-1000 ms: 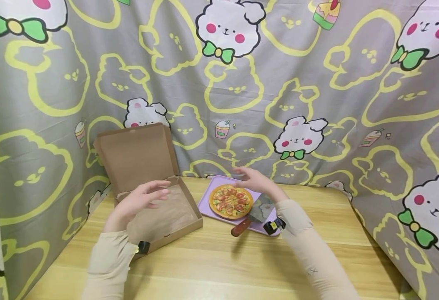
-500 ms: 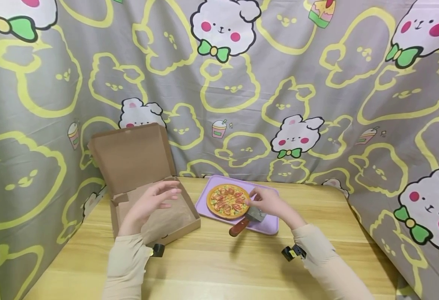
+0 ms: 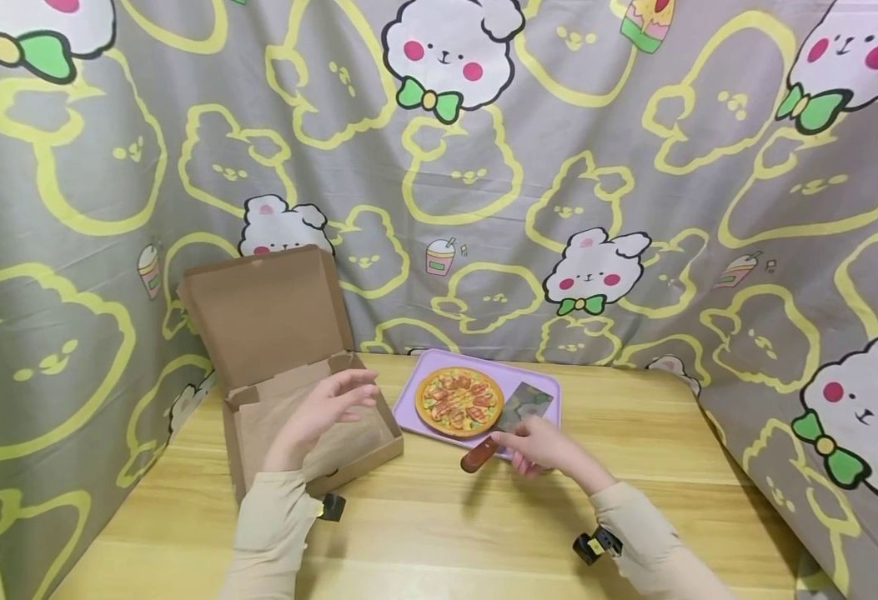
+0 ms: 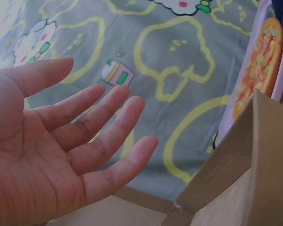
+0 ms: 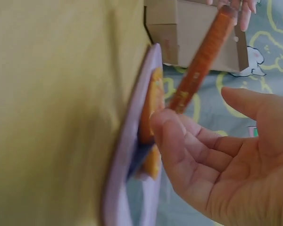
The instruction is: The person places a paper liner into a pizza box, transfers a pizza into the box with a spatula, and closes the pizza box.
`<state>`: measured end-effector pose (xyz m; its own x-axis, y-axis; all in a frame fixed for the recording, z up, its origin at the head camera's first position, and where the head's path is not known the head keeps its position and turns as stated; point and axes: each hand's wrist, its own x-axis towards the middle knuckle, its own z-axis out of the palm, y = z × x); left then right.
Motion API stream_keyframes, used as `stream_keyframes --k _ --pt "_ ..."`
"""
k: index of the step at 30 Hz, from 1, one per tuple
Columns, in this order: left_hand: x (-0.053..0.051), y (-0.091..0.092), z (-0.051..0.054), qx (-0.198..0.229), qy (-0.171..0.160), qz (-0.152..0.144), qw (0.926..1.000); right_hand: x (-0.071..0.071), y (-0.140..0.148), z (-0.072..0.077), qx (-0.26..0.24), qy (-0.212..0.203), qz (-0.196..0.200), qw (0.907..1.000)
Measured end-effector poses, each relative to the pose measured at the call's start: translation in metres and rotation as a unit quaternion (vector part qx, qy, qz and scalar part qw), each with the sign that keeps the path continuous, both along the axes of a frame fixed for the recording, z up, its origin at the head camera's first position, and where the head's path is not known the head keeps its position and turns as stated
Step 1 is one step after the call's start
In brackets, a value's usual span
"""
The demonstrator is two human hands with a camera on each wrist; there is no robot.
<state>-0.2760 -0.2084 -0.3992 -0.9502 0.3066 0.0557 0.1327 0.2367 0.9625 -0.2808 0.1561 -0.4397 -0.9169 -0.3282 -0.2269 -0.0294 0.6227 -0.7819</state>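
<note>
A round pizza [image 3: 459, 402] lies on a purple tray [image 3: 419, 377]. On the tray's right part rests a spatula with a metal blade [image 3: 526, 402]; its reddish-brown handle [image 3: 479, 455] sticks out over the front edge. My right hand [image 3: 544, 446] is at the blade's lower end beside the handle; in the right wrist view the hand [image 5: 226, 157] has its thumb apart and fingers loosely bent, not wrapped round the handle [image 5: 205, 59]. Above the open cardboard box [image 3: 369, 458] hovers my left hand [image 3: 322, 415], fingers relaxed, holding nothing; its palm [image 4: 37, 174] shows in the left wrist view.
The box lid [image 3: 266, 317] stands raised at the back left, and brown paper [image 3: 341, 437] lines the box. A wooden table [image 3: 423, 533] carries everything. Patterned cloth [image 3: 469, 192] hangs behind and along both sides.
My right hand has come down from above the tray's back, past the pizza's right edge, to the spatula near its handle. My left hand has shifted a little right over the box.
</note>
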Motion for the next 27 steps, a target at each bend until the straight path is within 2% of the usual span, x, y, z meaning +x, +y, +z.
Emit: stream_keyframes --k 6,10,15,20,22,27 --pt "-0.002 0.009 -0.005 -0.01 0.007 -0.008 0.9999 0.005 -0.003 -0.017 -0.065 -0.087 -0.003 0.9941" --pt "-0.003 0.014 -0.008 -0.013 -0.001 -0.001 0.9999 0.007 -0.008 -0.029 -0.132 -0.154 -0.01 0.9791" --pt "-0.005 0.016 -0.012 -0.008 -0.007 -0.002 0.9999 0.009 -0.014 -0.039 -0.215 -0.22 -0.031 0.9508" --pt "-0.006 0.016 -0.014 -0.008 -0.008 -0.001 0.9999 0.012 -0.019 -0.042 -0.309 -0.268 -0.066 0.91" --pt "-0.006 0.016 -0.015 -0.011 -0.009 0.0 0.9999 0.013 -0.021 -0.042 -0.339 -0.277 -0.087 0.8949" --pt "-0.006 0.023 -0.015 -0.021 -0.01 -0.005 0.9997 0.019 -0.022 -0.04 -0.381 -0.27 -0.141 0.8731"
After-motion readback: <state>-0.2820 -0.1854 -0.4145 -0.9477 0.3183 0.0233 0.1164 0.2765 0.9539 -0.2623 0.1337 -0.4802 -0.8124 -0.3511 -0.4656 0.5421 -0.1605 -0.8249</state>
